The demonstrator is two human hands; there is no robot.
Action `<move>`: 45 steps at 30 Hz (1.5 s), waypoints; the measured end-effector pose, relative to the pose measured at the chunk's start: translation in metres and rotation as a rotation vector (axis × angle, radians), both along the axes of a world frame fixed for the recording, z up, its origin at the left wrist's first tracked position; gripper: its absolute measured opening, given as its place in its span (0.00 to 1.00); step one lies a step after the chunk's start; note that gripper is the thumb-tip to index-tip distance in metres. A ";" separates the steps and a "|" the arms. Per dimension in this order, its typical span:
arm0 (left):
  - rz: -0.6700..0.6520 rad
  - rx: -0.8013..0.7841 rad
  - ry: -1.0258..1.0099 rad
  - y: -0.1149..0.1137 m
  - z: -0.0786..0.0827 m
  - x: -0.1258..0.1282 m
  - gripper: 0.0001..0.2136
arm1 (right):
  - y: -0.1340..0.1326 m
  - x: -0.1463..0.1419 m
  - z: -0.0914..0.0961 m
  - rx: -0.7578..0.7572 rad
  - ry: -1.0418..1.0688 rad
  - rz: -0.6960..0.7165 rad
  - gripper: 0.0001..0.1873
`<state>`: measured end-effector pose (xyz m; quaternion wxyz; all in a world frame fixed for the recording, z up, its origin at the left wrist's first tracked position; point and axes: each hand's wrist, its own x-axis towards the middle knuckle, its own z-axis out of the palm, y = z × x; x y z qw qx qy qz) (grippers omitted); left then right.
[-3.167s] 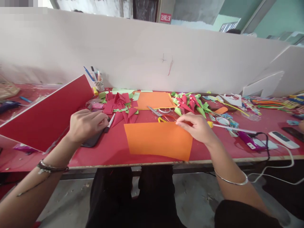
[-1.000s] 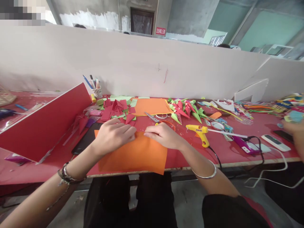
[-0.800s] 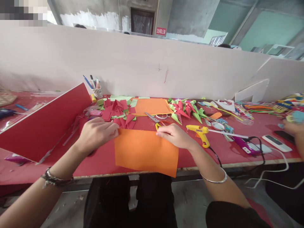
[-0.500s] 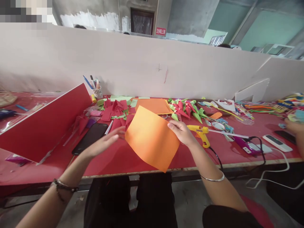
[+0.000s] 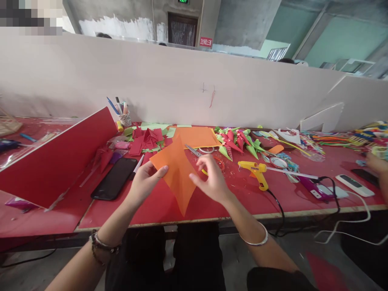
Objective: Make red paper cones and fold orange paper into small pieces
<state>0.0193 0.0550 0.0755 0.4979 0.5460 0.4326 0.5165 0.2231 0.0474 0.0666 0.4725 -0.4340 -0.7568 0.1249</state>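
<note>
An orange sheet of paper (image 5: pixel 177 169) hangs tilted above the red tabletop, one corner pointing down. My left hand (image 5: pixel 147 178) pinches its left corner, thumb on the near face. At the sheet's right edge is my right hand (image 5: pixel 212 178), thumb and fingers apart, with nothing held in it. Whether its thumb touches the paper I cannot tell. Scissors (image 5: pixel 194 151) lie behind my right hand, their handles partly hidden. A stack of orange paper (image 5: pixel 197 136) rests farther back, partly covered by the raised sheet.
Left are a black phone (image 5: pixel 113 178), a standing red board (image 5: pixel 60 157) and a pen cup (image 5: pixel 124 118). Red paper pieces (image 5: pixel 147 139) and folded red and green paper cones (image 5: pixel 235 141) lie behind. A yellow glue gun (image 5: pixel 256 171) lies right; another person's hand (image 5: pixel 377 163) shows far right.
My left hand has taken hold of the paper's left corner. My right hand has let go of its right side. The sheet has shifted left and turned, uncovering the scissors.
</note>
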 end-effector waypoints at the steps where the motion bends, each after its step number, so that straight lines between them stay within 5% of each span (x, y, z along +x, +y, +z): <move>1: -0.006 0.063 0.013 -0.004 0.005 0.005 0.16 | -0.006 -0.010 0.005 -0.068 -0.003 0.105 0.14; 8: -0.304 0.363 0.082 -0.010 0.017 0.017 0.13 | -0.018 -0.036 0.031 -0.215 0.130 0.403 0.18; 20: -0.272 0.292 0.085 -0.013 0.018 0.016 0.20 | -0.022 -0.028 0.045 -0.242 0.064 0.513 0.18; 34: -0.445 0.340 0.123 -0.013 0.022 0.008 0.19 | -0.019 -0.021 0.043 -0.153 -0.046 0.552 0.06; 41: -0.183 0.367 0.272 -0.009 0.024 -0.002 0.12 | -0.022 -0.014 0.047 -0.069 0.043 0.324 0.08; 45: 0.045 0.213 0.152 -0.004 0.024 -0.031 0.10 | -0.019 0.009 0.053 -0.077 0.147 0.091 0.14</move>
